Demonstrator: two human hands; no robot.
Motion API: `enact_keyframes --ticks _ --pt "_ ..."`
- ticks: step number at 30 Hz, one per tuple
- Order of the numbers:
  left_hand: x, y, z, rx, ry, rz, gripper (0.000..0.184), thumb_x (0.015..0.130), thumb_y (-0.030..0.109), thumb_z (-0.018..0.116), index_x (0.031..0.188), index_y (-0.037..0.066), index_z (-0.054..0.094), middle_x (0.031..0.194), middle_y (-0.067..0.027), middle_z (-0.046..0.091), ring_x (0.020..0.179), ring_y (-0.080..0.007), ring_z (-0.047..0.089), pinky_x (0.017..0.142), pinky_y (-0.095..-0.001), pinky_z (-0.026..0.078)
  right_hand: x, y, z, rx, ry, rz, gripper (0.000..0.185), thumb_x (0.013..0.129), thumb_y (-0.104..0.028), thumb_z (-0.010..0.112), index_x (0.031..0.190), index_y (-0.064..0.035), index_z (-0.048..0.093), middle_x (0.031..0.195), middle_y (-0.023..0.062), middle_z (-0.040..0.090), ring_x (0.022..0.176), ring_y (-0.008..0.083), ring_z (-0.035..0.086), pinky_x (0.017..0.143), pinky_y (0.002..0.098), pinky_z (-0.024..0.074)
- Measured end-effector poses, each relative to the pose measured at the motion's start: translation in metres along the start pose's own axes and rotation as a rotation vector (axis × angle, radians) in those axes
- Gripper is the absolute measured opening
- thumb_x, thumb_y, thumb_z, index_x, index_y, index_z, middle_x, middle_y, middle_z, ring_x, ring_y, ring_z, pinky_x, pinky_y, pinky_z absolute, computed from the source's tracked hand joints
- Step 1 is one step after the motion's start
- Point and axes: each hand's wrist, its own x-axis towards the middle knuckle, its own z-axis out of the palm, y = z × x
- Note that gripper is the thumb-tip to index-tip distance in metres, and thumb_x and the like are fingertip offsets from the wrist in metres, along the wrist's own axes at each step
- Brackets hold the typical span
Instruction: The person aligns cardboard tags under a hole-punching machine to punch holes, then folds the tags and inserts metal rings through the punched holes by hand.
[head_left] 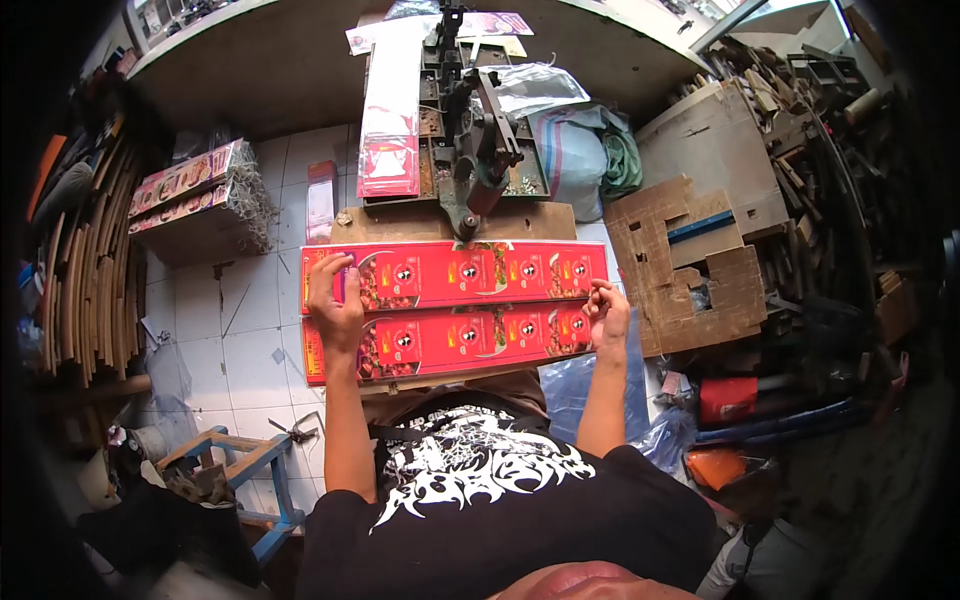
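Note:
Two long red printed strips lie across a wooden board in front of me, the upper strip (430, 278) behind the lower strip (430, 345). On the left end of the upper strip rests my left hand (336, 303), its fingers apart and lying on the print. My right hand (608, 318) is at the right end of the strips with fingers curled together; whatever they pinch is too small to make out. Just beyond the upper strip's far edge stands a dark metal lever press (490, 150), its rounded lower end close to the strip.
Behind the press, a tray holds a stack of long printed sheets (390, 110). Bundled printed boxes (190, 200) stand at left on the tiled floor. A white woven sack (568, 150) and cut-out brown board (690, 260) are at right. A blue stool (280, 490) stands lower left.

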Motion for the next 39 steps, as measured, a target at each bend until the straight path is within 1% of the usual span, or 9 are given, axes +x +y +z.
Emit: enact_keyframes --ticks 3,4,6,9,16,22,25,33,39 --pt "-0.034 -0.001 -0.033 0.202 0.006 -0.222 0.024 0.087 0.006 0.060 0.109 -0.001 0.063 0.117 -0.0178 0.056 0.107 -0.0327 0.057 0.096 -0.0403 0.045 0.001 0.008 -0.083 -0.824 0.340 -0.286 0.030 0.089 -0.023 0.060 0.100 0.0031 0.069 0.062 0.0048 0.060 0.051 0.0143 0.051 0.051 0.0316 0.0424" --pt "-0.051 -0.022 -0.044 0.340 0.000 -0.224 0.029 0.087 0.006 0.059 0.115 -0.002 0.060 0.122 -0.0200 0.052 0.113 -0.0350 0.053 0.100 -0.0423 0.041 -0.010 0.009 -0.086 -0.821 0.343 -0.284 0.030 0.089 -0.023 0.060 0.100 0.0031 0.069 0.062 0.0048 0.060 0.051 0.0143 0.051 0.051 0.0316 0.0424" --pt "-0.073 -0.031 -0.064 0.441 -0.039 -0.331 0.034 0.087 0.007 0.060 0.118 -0.004 0.057 0.119 -0.0212 0.054 0.113 -0.0360 0.053 0.099 -0.0438 0.042 -0.033 0.001 -0.079 -1.437 0.389 -0.319 0.039 0.084 -0.032 0.069 0.103 0.0019 0.070 0.067 0.0130 0.065 0.057 0.0197 0.061 0.057 0.0364 0.0481" --pt "-0.092 -0.037 -0.076 0.398 -0.039 -0.453 0.033 0.087 0.009 0.063 0.116 -0.006 0.059 0.111 -0.0210 0.059 0.103 -0.0346 0.059 0.090 -0.0416 0.049 -0.051 -0.001 -0.051 -1.424 0.353 -0.112 0.048 0.077 -0.038 0.075 0.105 0.0004 0.071 0.072 0.0193 0.067 0.067 0.0264 0.067 0.065 0.0397 0.0515" --pt "-0.091 -0.025 -0.076 0.436 0.039 -0.562 0.028 0.087 0.014 0.068 0.105 -0.007 0.066 0.097 -0.0184 0.067 0.081 -0.0306 0.068 0.074 -0.0370 0.055 -0.053 0.004 -0.032 -1.476 0.518 -0.177 0.049 0.075 -0.038 0.077 0.107 -0.0016 0.071 0.072 0.0198 0.068 0.069 0.0304 0.069 0.066 0.0395 0.0521" --pt "-0.087 -0.021 -0.078 0.612 0.055 -0.350 0.024 0.084 0.015 0.070 0.098 -0.004 0.069 0.095 -0.0167 0.069 0.085 -0.0304 0.066 0.080 -0.0391 0.051 -0.045 0.005 -0.051 -1.364 0.485 -0.195 0.050 0.071 -0.036 0.082 0.104 0.0006 0.072 0.068 0.0158 0.067 0.061 0.0216 0.065 0.061 0.0351 0.0504" --pt "-0.084 -0.021 -0.081 0.569 0.060 -0.362 0.022 0.083 0.014 0.070 0.096 -0.003 0.068 0.096 -0.0172 0.067 0.090 -0.0330 0.064 0.081 -0.0417 0.049 -0.043 0.006 -0.061 -1.249 0.480 -0.213 0.040 0.071 -0.028 0.084 0.095 0.0016 0.072 0.057 0.0059 0.060 0.050 0.0116 0.052 0.053 0.0302 0.0441" --pt "-0.085 -0.029 -0.098 0.424 0.059 -0.596 0.019 0.086 0.012 0.067 0.098 -0.003 0.068 0.075 -0.0089 0.067 0.062 -0.0154 0.060 0.060 -0.0304 0.048 -0.040 -0.014 -0.073 -0.795 0.323 -0.072 0.029 0.079 -0.019 0.079 0.087 0.0069 0.069 0.068 0.0050 0.067 0.058 0.0069 0.056 0.054 0.0235 0.0457" --pt "-0.085 -0.024 -0.113 0.159 -0.076 -0.684 0.029 0.092 0.013 0.062 0.112 -0.007 0.063 0.084 -0.0098 0.069 0.072 -0.0108 0.061 0.066 -0.0269 0.049 -0.056 -0.048 -0.064 -0.947 0.308 -0.087 0.027 0.081 -0.018 0.077 0.087 0.0066 0.067 0.071 0.0049 0.067 0.060 0.0062 0.057 0.055 0.0214 0.0446"
